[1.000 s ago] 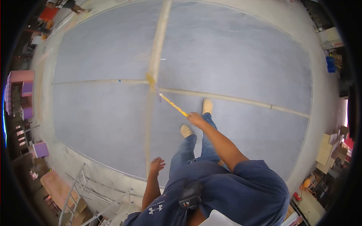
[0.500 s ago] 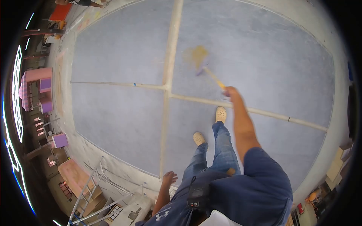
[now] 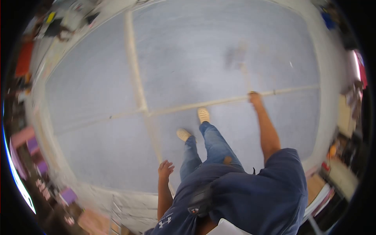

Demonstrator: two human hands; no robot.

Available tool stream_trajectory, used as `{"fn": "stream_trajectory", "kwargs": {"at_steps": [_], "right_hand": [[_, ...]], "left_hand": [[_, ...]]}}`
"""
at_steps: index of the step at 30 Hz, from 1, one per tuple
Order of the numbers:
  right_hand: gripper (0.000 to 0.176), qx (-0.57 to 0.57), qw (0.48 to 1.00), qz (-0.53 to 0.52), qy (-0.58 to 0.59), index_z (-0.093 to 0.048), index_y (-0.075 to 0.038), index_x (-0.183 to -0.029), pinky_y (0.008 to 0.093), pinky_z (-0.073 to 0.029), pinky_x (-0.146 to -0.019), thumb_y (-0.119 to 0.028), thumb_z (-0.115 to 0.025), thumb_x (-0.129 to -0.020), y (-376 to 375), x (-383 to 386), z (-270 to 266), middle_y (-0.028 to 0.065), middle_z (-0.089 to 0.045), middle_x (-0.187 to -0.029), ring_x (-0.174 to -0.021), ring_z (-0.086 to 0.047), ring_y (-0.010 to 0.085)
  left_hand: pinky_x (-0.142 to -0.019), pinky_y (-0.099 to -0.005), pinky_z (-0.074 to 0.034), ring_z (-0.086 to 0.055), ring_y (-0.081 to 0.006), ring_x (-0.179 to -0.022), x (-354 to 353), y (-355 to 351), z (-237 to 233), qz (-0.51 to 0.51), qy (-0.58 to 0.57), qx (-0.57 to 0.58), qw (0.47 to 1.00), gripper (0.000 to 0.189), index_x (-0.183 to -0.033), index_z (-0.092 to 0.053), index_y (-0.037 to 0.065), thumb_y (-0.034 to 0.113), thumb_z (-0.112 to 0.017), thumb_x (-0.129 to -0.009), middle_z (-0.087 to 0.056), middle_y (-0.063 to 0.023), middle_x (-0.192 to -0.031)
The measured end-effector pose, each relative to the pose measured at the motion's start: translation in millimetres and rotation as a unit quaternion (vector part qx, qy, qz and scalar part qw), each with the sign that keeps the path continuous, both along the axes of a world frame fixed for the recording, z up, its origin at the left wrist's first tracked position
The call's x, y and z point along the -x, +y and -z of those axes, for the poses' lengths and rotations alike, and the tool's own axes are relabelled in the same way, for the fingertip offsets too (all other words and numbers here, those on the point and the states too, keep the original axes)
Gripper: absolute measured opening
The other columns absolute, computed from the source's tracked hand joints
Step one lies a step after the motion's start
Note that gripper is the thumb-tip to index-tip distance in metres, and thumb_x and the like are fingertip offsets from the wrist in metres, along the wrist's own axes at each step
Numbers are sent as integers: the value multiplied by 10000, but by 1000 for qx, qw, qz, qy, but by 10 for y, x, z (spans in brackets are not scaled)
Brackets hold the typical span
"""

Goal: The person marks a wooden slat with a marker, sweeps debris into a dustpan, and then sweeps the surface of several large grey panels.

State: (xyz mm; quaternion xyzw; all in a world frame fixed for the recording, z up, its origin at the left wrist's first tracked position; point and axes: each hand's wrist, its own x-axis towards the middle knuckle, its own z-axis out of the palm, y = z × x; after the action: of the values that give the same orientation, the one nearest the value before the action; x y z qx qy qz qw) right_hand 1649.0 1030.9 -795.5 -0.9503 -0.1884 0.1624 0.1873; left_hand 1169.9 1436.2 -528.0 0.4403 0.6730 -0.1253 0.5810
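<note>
Out over the grey floor [image 3: 98, 78], grips a blurred brush [image 3: 244, 76] at its handle end with right hand [image 3: 254, 97]; hangs left hand [image 3: 165, 168] loose and empty, fingers spread. Probably light and stiff; best held near that end.

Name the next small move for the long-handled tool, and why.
Probably draw the long-handled tool back toward the shoes: the right hand grips its handle at full arm's reach, with its blurred head out on the grey floor past the pale seam.

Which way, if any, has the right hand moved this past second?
Yes: the right hand, gripping the stick, swung rightward, farther from the floor strips' crossing.
</note>
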Motion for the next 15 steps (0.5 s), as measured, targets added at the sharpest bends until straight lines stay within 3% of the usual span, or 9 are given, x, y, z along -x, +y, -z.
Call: {"fn": "stream_trajectory", "kwargs": {"at_steps": [1, 2, 3, 4, 6, 8, 12, 14, 15], "right_hand": [[91, -2, 998, -25, 53, -566, -23, -783, 400, -465, -582, -82, -567, -713, 464, 331, -371, 151, -584, -740, -634, -549, 264], [109, -142, 931, 188, 280, -567, -8, -778, 398, -467, -589, -50, -571, -678, 937, 645, -826, 143, -583, -743, -664, -554, 256], [132, -63, 988, -70, 122, -573, 0, -788, 378, -470, -593, -40, -560, -663, 1163, 986, -455, 137, -578, -733, -661, -552, 247], [177, -222, 946, 80, 225, -589, -6, -815, 357, -476, -605, -33, -559, -642, 1595, 1258, -706, 140, -586, -748, -667, -559, 251], [270, -141, 958, -195, 158, -624, -14, -933, 320, -487, -634, -55, -609, -667, 2203, 1660, -341, 116, -623, -824, -711, -577, 216], [282, -189, 801, 158, 545, -628, -18, -959, 329, -492, -588, -106, -653, -692, 2856, 1887, -324, 78, -630, -798, -661, -572, 179], [202, -202, 857, 20, 473, -648, -2, -863, 338, -462, -477, -140, -667, -715, 3106, 2048, 531, 82, -628, -730, -565, -554, 144], [164, -208, 802, 213, 518, -638, -1, -721, 322, -449, -438, -162, -658, -738, 2570, 1650, 217, 101, -624, -700, -528, -543, 129], [182, -206, 841, 161, 473, -617, -22, -704, 323, -455, -459, -194, -640, -757, 2081, 1778, 1153, 79, -604, -668, -560, -554, 136]], "left_hand": [[-655, -282, -475, -630, -219, -819, 44, 2, 6, 7, 11, 7, 1000, 406, -1196, -473, 43, 242, -519, -845, -613, -117, -1023], [-658, -288, -477, -629, -221, -820, 117, 1, 26, 23, 19, 28, 999, 404, -1193, -472, 50, 246, -519, -843, -611, -116, -1023], [-661, -295, -478, -628, -224, -821, 201, 34, 70, 34, 30, 44, 998, 402, -1190, -472, 57, 250, -520, -841, -610, -115, -1022], [-663, -301, -480, -627, -227, -822, 306, 94, 114, 41, 41, 54, 997, 399, -1188, -471, 64, 254, -520, -840, -608, -115, -1022], [-671, -314, -481, -624, -232, -831, 609, 211, 175, 233, 20, 13, 972, 378, -1168, -477, 67, 247, -508, -837, -606, -114, -1017], [-679, -326, -482, -621, -237, -840, 636, 399, 202, 264, 26, 16, 964, 372, -1162, -478, 67, 245, -499, -836, -603, -116, -1021], [-688, -332, -481, -617, -239, -851, 423, 804, -11, 119, 83, 30, 989, 403, -1188, -461, 57, 254, -496, -838, -595, -119, -1046], [-700, -339, -482, -614, -239, -864, 255, 1052, -113, 129, 96, 12, 987, 425, -1209, -446, 51, 271, -495, -848, -590, -121, -1064], [-712, -347, -484, -611, -240, -875, 292, 1173, -134, 147, 89, 2, 985, 437, -1220, -438, 49, 286, -493, -858, -586, -122, -1074]]}}
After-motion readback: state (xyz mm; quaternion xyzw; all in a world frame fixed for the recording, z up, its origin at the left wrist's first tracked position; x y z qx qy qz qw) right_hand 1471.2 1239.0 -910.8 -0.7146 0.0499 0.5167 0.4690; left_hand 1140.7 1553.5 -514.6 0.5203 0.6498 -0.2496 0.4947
